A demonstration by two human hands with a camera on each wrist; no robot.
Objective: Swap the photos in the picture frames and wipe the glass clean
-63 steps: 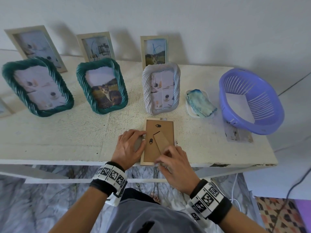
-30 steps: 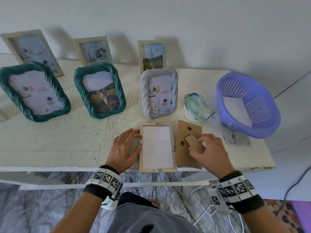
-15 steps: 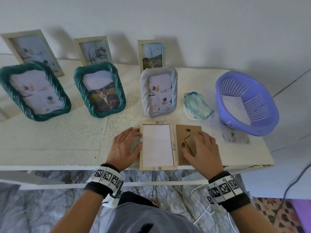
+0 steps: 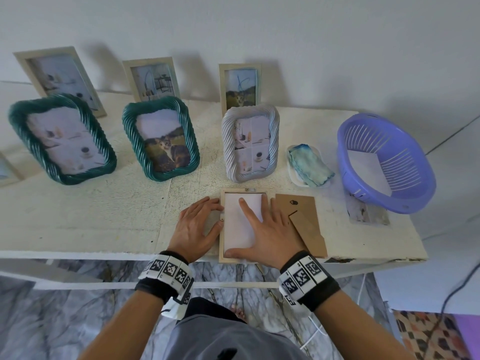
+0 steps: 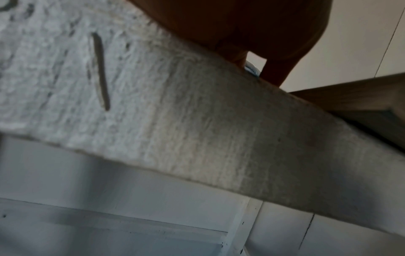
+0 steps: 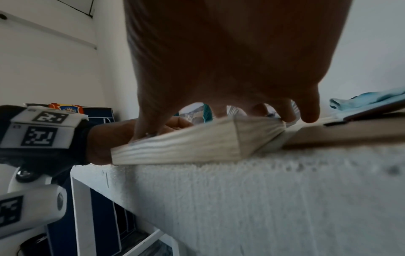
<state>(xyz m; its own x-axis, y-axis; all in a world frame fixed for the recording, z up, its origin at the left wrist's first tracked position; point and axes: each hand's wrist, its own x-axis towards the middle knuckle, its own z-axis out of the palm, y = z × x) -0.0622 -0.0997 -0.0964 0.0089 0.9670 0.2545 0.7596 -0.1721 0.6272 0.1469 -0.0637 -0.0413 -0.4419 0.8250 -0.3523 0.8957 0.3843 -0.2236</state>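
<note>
Head view: a light wooden picture frame (image 4: 221,237) lies face down at the counter (image 4: 104,216) front edge, its white photo back (image 4: 240,224) exposed; the right hand (image 4: 267,235) rests flat on the photo with fingers (image 4: 245,207) straight and spread, gripping nothing, and the left hand (image 4: 194,227) lies flat just beside the frame's left rail, fingers extended. The brown backing board (image 4: 301,219) lies just right of the frame, partly covered by the right hand. In the left wrist view the left hand is dark and cut off; the photo's printed side is hidden
</note>
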